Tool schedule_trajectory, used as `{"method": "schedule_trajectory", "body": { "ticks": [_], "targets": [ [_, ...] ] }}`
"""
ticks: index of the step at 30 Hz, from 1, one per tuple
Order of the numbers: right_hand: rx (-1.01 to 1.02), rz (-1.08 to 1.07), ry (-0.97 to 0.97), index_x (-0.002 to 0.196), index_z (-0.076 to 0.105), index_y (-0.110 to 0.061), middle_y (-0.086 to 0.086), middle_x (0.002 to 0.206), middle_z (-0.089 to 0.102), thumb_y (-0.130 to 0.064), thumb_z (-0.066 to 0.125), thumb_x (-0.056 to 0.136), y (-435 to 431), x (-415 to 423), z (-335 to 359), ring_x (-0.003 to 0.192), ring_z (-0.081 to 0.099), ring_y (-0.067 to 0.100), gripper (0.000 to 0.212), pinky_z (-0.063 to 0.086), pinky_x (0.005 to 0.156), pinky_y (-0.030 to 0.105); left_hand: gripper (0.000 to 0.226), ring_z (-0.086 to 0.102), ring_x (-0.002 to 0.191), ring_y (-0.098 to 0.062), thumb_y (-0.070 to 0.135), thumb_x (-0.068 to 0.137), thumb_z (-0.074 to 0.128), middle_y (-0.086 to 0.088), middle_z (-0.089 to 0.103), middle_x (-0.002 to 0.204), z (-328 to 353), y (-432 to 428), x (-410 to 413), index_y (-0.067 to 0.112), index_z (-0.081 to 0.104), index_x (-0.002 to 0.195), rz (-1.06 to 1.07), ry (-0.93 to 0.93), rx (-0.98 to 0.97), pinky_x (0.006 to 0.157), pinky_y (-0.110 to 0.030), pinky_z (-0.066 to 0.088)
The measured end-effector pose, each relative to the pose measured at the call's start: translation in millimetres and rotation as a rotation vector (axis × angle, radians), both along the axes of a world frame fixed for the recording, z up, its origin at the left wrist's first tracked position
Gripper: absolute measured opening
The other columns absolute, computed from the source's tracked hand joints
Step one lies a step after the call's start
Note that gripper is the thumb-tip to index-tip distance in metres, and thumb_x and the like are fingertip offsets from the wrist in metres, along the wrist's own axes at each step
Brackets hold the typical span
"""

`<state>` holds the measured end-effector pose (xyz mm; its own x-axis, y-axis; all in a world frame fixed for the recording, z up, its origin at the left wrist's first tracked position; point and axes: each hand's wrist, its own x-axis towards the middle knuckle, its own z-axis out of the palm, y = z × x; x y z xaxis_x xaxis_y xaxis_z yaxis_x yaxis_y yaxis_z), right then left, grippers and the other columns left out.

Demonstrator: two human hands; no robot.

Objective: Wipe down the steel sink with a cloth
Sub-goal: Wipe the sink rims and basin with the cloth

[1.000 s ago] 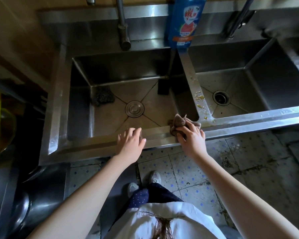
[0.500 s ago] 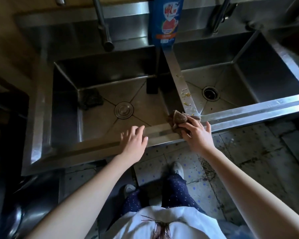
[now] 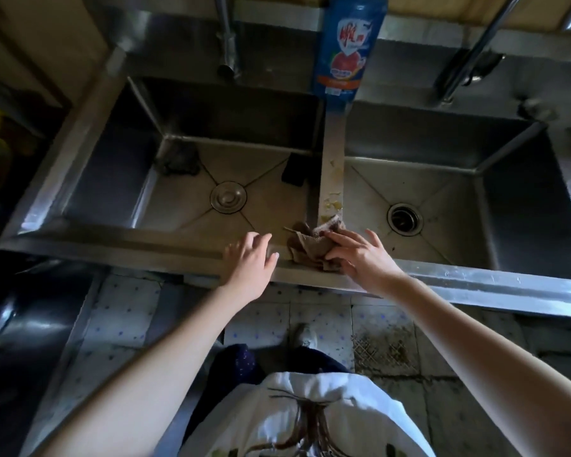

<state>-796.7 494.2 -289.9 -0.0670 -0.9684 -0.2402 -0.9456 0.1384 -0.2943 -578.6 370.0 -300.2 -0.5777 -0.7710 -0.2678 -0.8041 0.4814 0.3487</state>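
Pressing cloth [image 3: 308, 249] on sink rim [image 3: 129, 244], bottle [image 3: 346, 44] cropped

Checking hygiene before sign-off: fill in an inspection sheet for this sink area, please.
Surface: stainless steel double sink; yellowish residue on the divider between the basins.
Job's things: crumpled brown cloth on the front rim at the divider's near end.
Clutter: dark scouring pad and small black block in the left basin; blue detergent bottle upright on the back ledge.
Hands: right hand presses the cloth with straight fingers; left hand rests on the front rim beside it, holding nothing.
Cables: nothing seen.
Surroundings: metal tap above the left basin; speckled floor tiles with a grimy patch.
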Motion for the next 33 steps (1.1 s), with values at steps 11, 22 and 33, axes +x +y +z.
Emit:
{"method": "schedule_trajectory", "body": {
  "ticks": [11,22,33],
  "targets": [
    [-0.046,-0.162,-0.124,0.103,0.068,-0.023,-0.003,0.139,0.051,0.007,0.060,0.076,-34.8,-4.2,3.5,0.125,0.048,0.025,0.042,0.047,0.095,0.038,0.038,0.039,0.122,-0.025,0.038,0.096,0.041,-0.001,0.043,0.135,-1.4,6.4,8.1,0.023,0.047,0.131,0.002,0.000,-0.014,0.099,-0.045,0.025],
    [-0.078,-0.111,0.031,0.132,0.045,-0.027,-0.001,0.134,0.051,-0.018,0.064,0.084,-6.7,25.8,-4.1,0.117,0.048,0.028,0.053,0.043,0.096,0.042,0.037,0.042,0.117,-0.022,0.035,0.096,0.041,0.003,0.047,0.128,-2.7,-0.7,13.2,0.025,0.049,0.131,-0.067,0.000,-0.048,0.098,-0.045,0.030],
    [-0.083,-0.127,0.033,0.128,0.055,-0.034,-0.006,0.142,0.049,-0.013,0.063,0.081,-86.5,-33.4,-6.5,0.123,0.047,0.027,0.052,0.038,0.098,0.041,0.028,0.049,0.104,-0.024,0.017,0.091,0.046,0.000,0.053,0.111,-2.2,-0.9,7.2,0.020,0.058,0.116,0.005,0.116,-0.033,0.094,-0.043,0.035]
  ]
}}
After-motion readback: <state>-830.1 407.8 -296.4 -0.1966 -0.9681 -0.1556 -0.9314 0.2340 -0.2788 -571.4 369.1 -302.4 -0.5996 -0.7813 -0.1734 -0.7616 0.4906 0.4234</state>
